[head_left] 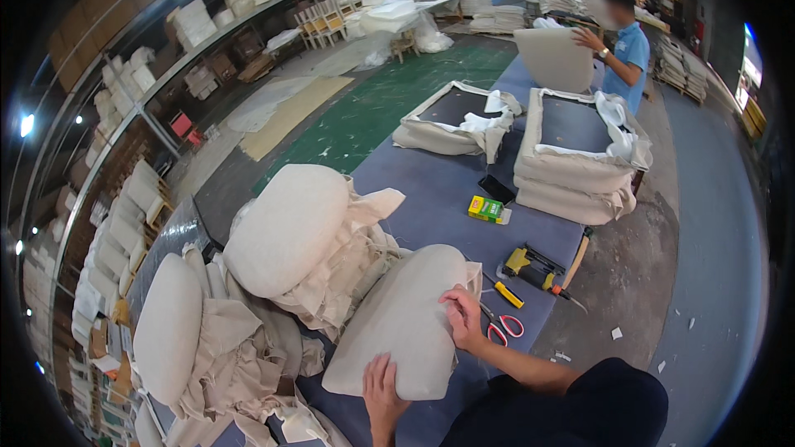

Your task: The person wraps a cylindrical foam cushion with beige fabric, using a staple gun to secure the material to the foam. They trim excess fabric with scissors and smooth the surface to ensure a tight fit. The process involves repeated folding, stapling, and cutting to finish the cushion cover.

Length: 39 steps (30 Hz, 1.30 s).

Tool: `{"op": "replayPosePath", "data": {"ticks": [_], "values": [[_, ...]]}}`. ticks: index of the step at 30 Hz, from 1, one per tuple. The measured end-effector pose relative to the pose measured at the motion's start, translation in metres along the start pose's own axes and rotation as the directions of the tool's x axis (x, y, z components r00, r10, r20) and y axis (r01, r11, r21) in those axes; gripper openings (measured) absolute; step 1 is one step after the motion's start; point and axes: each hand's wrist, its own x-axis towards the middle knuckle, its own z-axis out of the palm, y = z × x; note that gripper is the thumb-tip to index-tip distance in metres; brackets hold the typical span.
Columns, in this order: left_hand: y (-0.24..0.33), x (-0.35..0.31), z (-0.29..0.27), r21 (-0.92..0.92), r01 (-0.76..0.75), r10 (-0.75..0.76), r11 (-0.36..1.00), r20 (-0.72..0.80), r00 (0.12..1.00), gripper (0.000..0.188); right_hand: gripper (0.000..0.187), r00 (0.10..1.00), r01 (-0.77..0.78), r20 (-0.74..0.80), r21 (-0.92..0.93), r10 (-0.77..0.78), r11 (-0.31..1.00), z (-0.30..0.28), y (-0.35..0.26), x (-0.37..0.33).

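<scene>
Left cushion: pale, rounded, at the lower left; loose, frayed cloth bunches along its right side.
Second cushion (286,228): left of centre, tilted up on crumpled cloth.
Left hand (383,389): bottom centre, on the near edge of the held cushion; fingers slightly spread and laid over the cover, not pinching.
Held cushion (393,323): lower centre, slanting on the blue-grey table (435,194), between both hands; smooth cover uppermost.
Right hand (464,317): on the cushion's right edge, fingers bent and close together; cannot tell if they pinch the cloth.
Small box (485,209): yellow and green, right of centre; dark phone (497,189) just above it.
Scissors (503,322): red-handled, just right of the right hand. Risk: a sideways swing of hand or cushion could knock them or snag the cover.
Yellow-handled tool (508,294): near the scissors; its tip side lies toward the cushion, so sliding the cushion right could scuff the cloth.
Staple gun (520,263): yellow and black, near the table's right edge. Risk: a tug on its hose could pull it off.
</scene>
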Motion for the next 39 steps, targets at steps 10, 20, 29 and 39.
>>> {"op": "replayPosePath", "data": {"ticks": [10, 20, 29, 39], "values": [[0.06, 0.026, -0.079, -0.087, 0.52, -0.487, 0.85, 0.248, 0.838, 0.083, 0.019, 0.999, 0.003, -0.037, 0.285, 0.008, 0.959, 0.026, -0.031, 0.026], [0.097, 0.096, -0.159, -0.115, 0.608, -0.597, 0.785, 0.117, 0.794, 0.079, 0.015, 0.994, -0.058, 0.097, 0.145, 0.044, 0.988, 0.043, -0.015, 0.031], [0.088, 0.023, -0.153, 0.187, 0.674, -0.686, 0.715, -0.003, 0.728, 0.091, 0.028, 0.763, -0.489, 0.182, -0.464, 0.62, 0.738, -0.109, 0.176, -0.05], [0.128, 0.097, -0.165, 0.195, 0.66, -0.687, 0.725, 0.156, 0.709, 0.07, 0.06, 0.895, -0.273, -0.1, -0.894, 0.434, 0.357, -0.207, 0.198, -0.03]]}}
